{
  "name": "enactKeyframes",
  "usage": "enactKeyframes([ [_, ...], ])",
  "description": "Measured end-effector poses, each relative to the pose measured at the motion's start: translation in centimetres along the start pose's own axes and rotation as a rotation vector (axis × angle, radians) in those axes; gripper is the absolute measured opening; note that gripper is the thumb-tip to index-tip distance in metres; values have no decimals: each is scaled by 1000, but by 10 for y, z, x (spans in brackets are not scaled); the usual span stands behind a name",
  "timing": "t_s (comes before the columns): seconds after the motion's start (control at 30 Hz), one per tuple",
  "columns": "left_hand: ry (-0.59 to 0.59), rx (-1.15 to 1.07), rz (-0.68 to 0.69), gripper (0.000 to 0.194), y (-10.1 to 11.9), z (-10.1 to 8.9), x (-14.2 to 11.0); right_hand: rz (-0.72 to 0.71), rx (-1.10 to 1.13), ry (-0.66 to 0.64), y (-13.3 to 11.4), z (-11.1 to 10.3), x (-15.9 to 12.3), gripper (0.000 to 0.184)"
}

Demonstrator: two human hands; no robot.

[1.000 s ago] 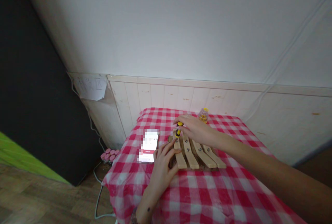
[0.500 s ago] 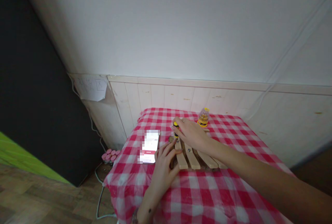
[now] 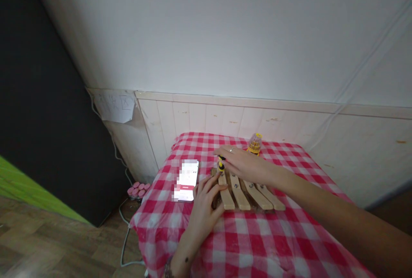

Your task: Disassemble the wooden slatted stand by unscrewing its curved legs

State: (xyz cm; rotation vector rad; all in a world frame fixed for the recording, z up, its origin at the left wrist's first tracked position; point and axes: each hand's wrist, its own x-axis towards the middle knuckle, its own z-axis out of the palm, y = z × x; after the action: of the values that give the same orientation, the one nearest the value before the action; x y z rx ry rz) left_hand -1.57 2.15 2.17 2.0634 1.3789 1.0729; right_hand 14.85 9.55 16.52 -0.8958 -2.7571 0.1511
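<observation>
Pale wooden slats (image 3: 243, 200) with screws in them lie side by side across a darker piece of wood on the table. My left hand (image 3: 203, 196) is closed about the left end, its fingertips on the leftmost slat, close to the screwdriver's tip. A short yellow and black screwdriver (image 3: 221, 166) stands upright over that slat's screw. My right hand (image 3: 238, 160) bends over the handle's top, fingers fairly straight, the handle under them; the thumb is mostly hidden. Behind it stands a clear case with yellow trim (image 3: 255, 144), its contents too small to tell.
A lit phone (image 3: 186, 180) lies left of the slats on the red-and-white checked tablecloth (image 3: 231, 243). The panelled wall (image 3: 199, 117) borders the far edge. Pink round objects (image 3: 138, 189) and a white cable (image 3: 123, 243) are low at the left.
My right hand has lifted and straightened its fingers over the screwdriver handle, uncovering more of the slats and handle. My left hand stays in place.
</observation>
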Motion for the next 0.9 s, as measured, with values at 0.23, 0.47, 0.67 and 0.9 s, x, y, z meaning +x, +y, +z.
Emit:
enactKeyframes([
  [0.23, -8, 2, 5, 44, 0, -1, 0, 221, -121, 49, -3, 11, 1, 16],
  [0.47, -6, -7, 8, 42, 0, -1, 0, 307, -236, 59, -5, 9, 5, 22],
  [0.67, 1, -16, 5, 44, -1, 0, 0, 135, -373, 66, -4, 8, 2, 20],
  [0.9, -10, -18, 6, 44, 0, -2, 0, 23, -27, 85, 13, 13, 1, 37],
])
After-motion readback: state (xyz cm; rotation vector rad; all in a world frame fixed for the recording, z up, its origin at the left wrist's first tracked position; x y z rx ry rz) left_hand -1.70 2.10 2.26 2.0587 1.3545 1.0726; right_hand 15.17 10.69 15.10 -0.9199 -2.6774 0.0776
